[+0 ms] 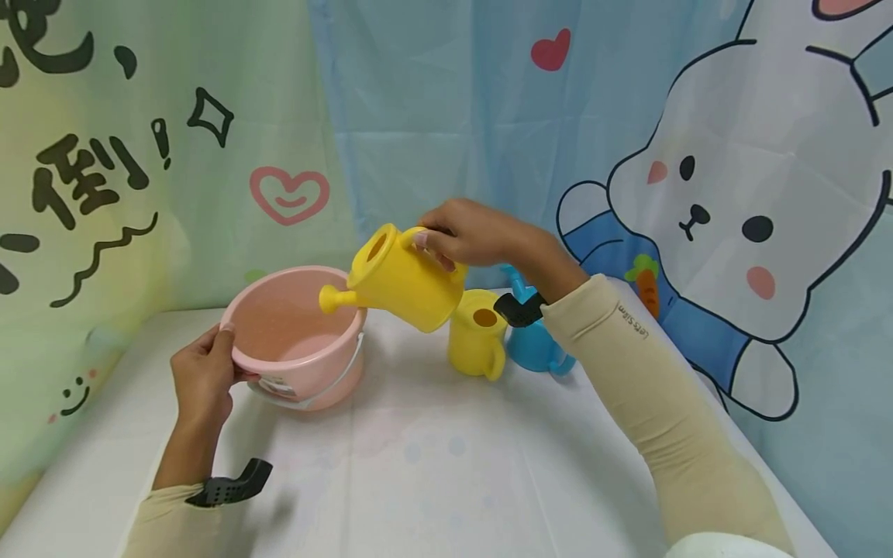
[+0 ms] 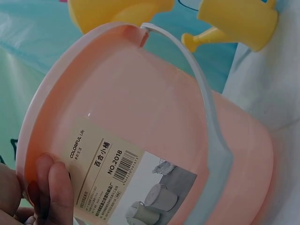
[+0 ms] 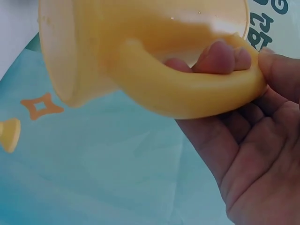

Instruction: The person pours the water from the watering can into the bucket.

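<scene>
My left hand point(image 1: 202, 380) pinches the near left rim of a pink bucket point(image 1: 317, 386), thumb on top and fingers beneath. A printed label point(image 2: 126, 183) shows on the bucket's side in the left wrist view, with the pale grey handle point(image 2: 206, 103) hanging down. Up in the air, a yellow watering can point(image 1: 408, 283) tilts left, its spout point(image 1: 337, 299) over the bucket's right rim. My right hand point(image 1: 474, 232) grips this can by its curved handle point(image 3: 187, 93), fingers passing through the loop. Whether any water comes out cannot be seen.
Behind and right of the raised can, a second yellow watering can point(image 1: 474, 341) stands upright on the white table point(image 1: 432, 480). A blue watering can point(image 1: 533, 346) is next to it, partly hidden by my right wrist. A printed curtain point(image 1: 418, 116) hangs behind.
</scene>
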A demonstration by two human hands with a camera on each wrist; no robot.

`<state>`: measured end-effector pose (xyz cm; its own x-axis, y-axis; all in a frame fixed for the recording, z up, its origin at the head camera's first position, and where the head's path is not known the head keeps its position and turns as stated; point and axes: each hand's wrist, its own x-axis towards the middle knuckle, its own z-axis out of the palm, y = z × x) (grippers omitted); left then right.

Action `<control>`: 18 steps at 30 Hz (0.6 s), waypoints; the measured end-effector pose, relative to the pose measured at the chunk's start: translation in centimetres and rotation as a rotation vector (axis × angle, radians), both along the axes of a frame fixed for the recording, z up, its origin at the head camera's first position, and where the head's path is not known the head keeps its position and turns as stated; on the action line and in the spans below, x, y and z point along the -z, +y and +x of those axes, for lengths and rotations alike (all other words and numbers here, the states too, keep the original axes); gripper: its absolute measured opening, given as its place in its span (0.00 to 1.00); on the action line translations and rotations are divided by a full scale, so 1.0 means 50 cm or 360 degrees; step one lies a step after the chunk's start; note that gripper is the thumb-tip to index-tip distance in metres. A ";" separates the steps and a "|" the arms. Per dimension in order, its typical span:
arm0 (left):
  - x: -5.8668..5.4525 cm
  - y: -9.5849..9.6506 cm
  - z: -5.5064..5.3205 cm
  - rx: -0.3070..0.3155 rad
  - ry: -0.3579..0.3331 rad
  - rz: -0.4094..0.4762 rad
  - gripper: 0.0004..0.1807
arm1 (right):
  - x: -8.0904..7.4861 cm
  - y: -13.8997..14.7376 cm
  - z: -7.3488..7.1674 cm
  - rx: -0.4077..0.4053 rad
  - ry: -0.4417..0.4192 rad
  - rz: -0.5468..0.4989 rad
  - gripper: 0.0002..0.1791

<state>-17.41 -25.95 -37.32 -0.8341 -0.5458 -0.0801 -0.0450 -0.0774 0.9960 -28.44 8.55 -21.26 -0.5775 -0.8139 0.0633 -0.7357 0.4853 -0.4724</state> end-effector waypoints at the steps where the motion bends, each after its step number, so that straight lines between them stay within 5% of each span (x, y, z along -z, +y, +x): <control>1: 0.000 0.000 0.000 -0.0001 -0.0002 0.0010 0.26 | 0.003 0.002 0.001 0.0003 0.0003 -0.0009 0.14; 18: 0.005 0.000 0.000 -0.0032 0.0001 0.0021 0.26 | 0.069 0.049 0.021 0.0002 -0.0043 -0.0252 0.16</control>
<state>-17.41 -25.97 -37.57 -0.8231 -0.5612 -0.0868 -0.0428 -0.0911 0.9949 -27.41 11.00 -24.70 -0.5820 -0.7942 0.1748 -0.7209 0.4044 -0.5628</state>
